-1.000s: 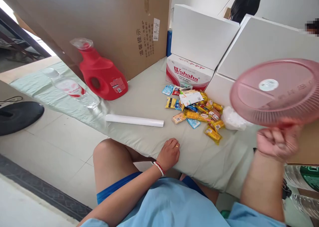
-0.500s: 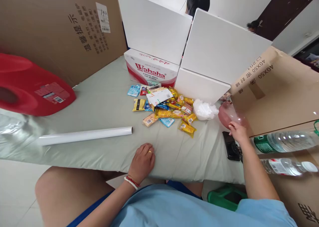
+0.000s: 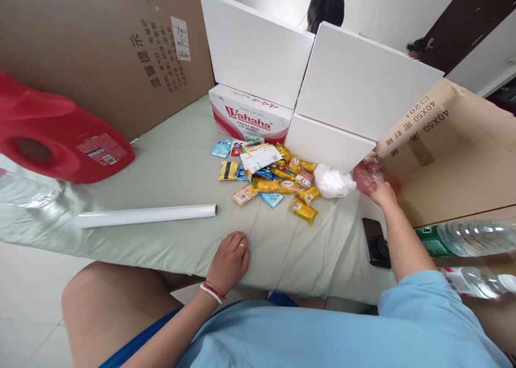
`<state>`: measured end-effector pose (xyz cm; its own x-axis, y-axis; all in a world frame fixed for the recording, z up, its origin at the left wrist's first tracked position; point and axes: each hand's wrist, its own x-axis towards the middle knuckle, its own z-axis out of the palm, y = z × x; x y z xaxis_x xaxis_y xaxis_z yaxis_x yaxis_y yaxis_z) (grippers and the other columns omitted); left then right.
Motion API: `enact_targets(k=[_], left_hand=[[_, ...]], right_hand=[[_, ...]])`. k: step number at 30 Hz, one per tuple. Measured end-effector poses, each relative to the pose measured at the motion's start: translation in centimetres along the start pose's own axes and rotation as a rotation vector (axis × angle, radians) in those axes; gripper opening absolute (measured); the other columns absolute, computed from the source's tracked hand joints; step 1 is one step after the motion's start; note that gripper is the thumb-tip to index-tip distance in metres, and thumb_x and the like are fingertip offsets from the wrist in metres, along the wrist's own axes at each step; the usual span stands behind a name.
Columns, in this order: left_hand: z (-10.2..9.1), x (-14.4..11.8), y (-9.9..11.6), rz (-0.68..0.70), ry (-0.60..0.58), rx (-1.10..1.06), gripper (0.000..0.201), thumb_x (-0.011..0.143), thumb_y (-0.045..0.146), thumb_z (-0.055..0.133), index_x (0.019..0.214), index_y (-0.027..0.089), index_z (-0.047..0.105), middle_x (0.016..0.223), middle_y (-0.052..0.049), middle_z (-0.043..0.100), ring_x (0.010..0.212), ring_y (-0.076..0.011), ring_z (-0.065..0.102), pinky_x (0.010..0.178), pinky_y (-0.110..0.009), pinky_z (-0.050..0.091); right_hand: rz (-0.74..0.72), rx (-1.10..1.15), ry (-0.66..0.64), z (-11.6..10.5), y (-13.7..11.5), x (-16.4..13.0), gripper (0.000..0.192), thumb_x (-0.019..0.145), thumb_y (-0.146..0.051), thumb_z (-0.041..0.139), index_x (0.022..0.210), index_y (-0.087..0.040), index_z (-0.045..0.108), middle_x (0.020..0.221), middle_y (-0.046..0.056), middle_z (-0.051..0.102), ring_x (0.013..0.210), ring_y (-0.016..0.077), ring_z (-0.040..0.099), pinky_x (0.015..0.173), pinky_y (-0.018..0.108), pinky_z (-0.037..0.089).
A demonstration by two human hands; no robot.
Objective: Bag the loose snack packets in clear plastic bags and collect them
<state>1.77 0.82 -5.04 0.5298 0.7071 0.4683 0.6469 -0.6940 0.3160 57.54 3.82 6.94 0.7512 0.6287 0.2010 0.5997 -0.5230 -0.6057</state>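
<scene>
My right hand point(image 3: 382, 192) reaches out to a translucent reddish plastic bag point(image 3: 366, 175) beside the cardboard at the right, fingers closed on its near side. What lies inside the bag is hard to make out. My left hand point(image 3: 229, 256) rests palm down near the table's front edge, fingers loosely bent and holding nothing. Beyond it lies a pile of wrapped snacks: yellow packets point(image 3: 304, 210), blue-white packets point(image 3: 271, 198), a beige packet point(image 3: 244, 195) and a white packet point(image 3: 262, 158) on top. A crumpled white plastic bag point(image 3: 334, 181) sits at the pile's right end.
White panels point(image 3: 258, 50) and a Wahaha carton point(image 3: 250, 115) stand behind the snacks. Cardboard point(image 3: 455, 142) borders the right. A black phone point(image 3: 375, 241) lies below my right forearm. At left are a white tube point(image 3: 147, 216) and a red jug point(image 3: 68, 136). Water bottles point(image 3: 475, 238) lie at right.
My right hand has moved a little farther forward with the reddish bag, clearing more of the phone. My left hand stays in place. The view has shifted slightly.
</scene>
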Motion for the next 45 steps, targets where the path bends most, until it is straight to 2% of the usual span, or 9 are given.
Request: enact_targets(k=[8, 13, 19, 22, 26, 29, 33, 40, 45], left_hand=[[0.1, 0.0, -0.2, 0.011, -0.008, -0.003, 0.017, 0.092, 0.006, 0.051, 0.098, 0.016, 0.064, 0.105, -0.013, 0.067, 0.107, -0.0282, 0.06, 0.097, -0.046, 0.054], [0.1, 0.0, 0.2, -0.008, -0.011, -0.003, 0.018, 0.091, 0.006, 0.05, 0.095, 0.018, 0.064, 0.102, -0.012, 0.067, 0.105, -0.0281, 0.061, 0.095, -0.045, 0.054], [0.0, -0.1, -0.2, -0.08, 0.002, -0.127, 0.019, 0.091, 0.008, 0.048, 0.092, 0.019, 0.064, 0.099, -0.011, 0.067, 0.101, -0.0278, 0.061, 0.093, -0.045, 0.053], [-0.4, 0.0, 0.2, -0.209, 0.049, -0.345, 0.016, 0.094, 0.016, 0.048, 0.092, 0.02, 0.064, 0.096, -0.01, 0.067, 0.097, -0.0262, 0.063, 0.089, -0.043, 0.053], [-1.5, 0.5, 2.6, -0.564, -0.01, -0.884, 0.022, 0.097, 0.039, 0.054, 0.105, 0.021, 0.063, 0.094, -0.006, 0.068, 0.082, -0.0195, 0.067, 0.07, -0.033, 0.053], [-2.0, 0.7, 4.5, -0.677, -0.224, -1.347, 0.054, 0.09, 0.057, 0.063, 0.131, 0.022, 0.052, 0.106, -0.006, 0.067, 0.066, -0.0152, 0.067, 0.05, -0.026, 0.046], [-2.4, 0.0, 5.2, -0.729, -0.25, -1.546, 0.057, 0.078, 0.06, 0.078, 0.112, 0.017, 0.062, 0.088, -0.002, 0.067, 0.063, -0.0129, 0.063, 0.052, -0.023, 0.045], [-3.2, -3.6, 4.4, -0.88, -0.077, -1.748, 0.046, 0.074, 0.055, 0.081, 0.09, 0.016, 0.063, 0.075, -0.001, 0.065, 0.063, -0.0124, 0.061, 0.059, -0.025, 0.046], [-2.5, -5.1, 4.4, -0.957, -0.09, -1.749, 0.039, 0.066, 0.027, 0.083, 0.096, 0.016, 0.061, 0.081, -0.002, 0.069, 0.07, -0.0148, 0.067, 0.066, -0.026, 0.052]], right_hand=[[-0.574, -0.137, -0.194, 1.8, -8.0, -5.6, 0.028, 0.089, -0.04, 0.064, 0.107, -0.023, 0.076, 0.104, 0.008, 0.074, 0.087, 0.0223, 0.064, 0.08, 0.032, 0.048], [-0.546, -0.265, -0.177, 3.1, -9.4, -6.9, 0.017, 0.083, -0.027, 0.061, 0.087, -0.02, 0.076, 0.095, 0.009, 0.072, 0.09, 0.0246, 0.063, 0.079, 0.034, 0.047], [-0.312, 0.445, 0.224, 0.0, -9.0, -10.5, 0.025, 0.079, -0.041, 0.07, 0.094, -0.02, 0.072, 0.081, 0.003, 0.066, 0.065, 0.0156, 0.055, 0.062, 0.03, 0.046], [-0.039, 0.96, -0.022, 1.1, -9.5, -17.1, 0.027, 0.067, -0.035, 0.08, 0.086, -0.022, 0.065, 0.064, -0.006, 0.052, 0.05, 0.0077, 0.037, 0.045, 0.021, 0.029], [0.208, 1.077, -0.41, 5.5, -10.3, -28.1, 0.031, 0.061, -0.032, 0.086, 0.081, -0.021, 0.065, 0.061, -0.008, 0.05, 0.048, 0.0056, 0.032, 0.043, 0.02, 0.024], [0.182, 0.933, -0.524, 7.8, -11.4, -34.4, 0.031, 0.067, -0.042, 0.085, 0.083, -0.02, 0.07, 0.066, -0.005, 0.057, 0.053, 0.0077, 0.039, 0.048, 0.022, 0.03], [0.057, 0.809, -0.675, 8.3, -12.8, -37.6, 0.031, 0.076, -0.048, 0.081, 0.087, -0.02, 0.073, 0.07, -0.002, 0.061, 0.059, 0.0102, 0.043, 0.055, 0.024, 0.036], [0.146, 0.916, -0.469, 6.1, -10.7, -38.2, 0.044, 0.07, -0.052, 0.085, 0.091, -0.02, 0.063, 0.066, -0.007, 0.049, 0.053, 0.0073, 0.037, 0.047, 0.021, 0.029], [-0.045, 0.709, 0.167, 3.6, -8.7, -31.2, 0.047, 0.079, -0.049, 0.076, 0.114, -0.022, 0.06, 0.072, -0.006, 0.052, 0.053, 0.0095, 0.043, 0.05, 0.023, 0.038]])
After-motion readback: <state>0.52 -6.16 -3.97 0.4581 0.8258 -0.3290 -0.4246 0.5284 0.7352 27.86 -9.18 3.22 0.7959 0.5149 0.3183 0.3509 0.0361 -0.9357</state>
